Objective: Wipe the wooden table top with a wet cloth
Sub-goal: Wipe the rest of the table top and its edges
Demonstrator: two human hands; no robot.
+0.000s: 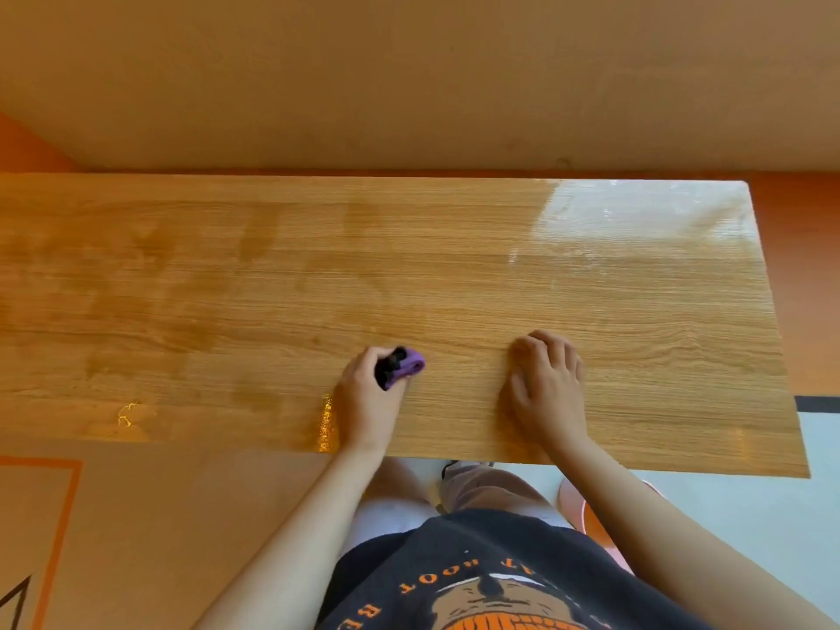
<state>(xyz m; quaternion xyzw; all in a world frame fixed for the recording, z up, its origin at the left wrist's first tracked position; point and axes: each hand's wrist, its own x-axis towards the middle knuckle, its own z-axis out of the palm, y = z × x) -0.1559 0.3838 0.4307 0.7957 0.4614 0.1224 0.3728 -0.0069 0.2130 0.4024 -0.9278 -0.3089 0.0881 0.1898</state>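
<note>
The wooden table top stretches across the view, with darker damp patches on its left half and a bright wet sheen at the far right corner. My left hand grips a bunched purple and black cloth near the table's front edge, a little left of centre. My right hand rests on the bare wood to the right of the cloth, fingers curled under, holding nothing.
A tan wall runs right behind the table's far edge. The table's right end borders orange floor and pale floor. My legs and dark printed shirt are at the front edge. Brown matting lies lower left.
</note>
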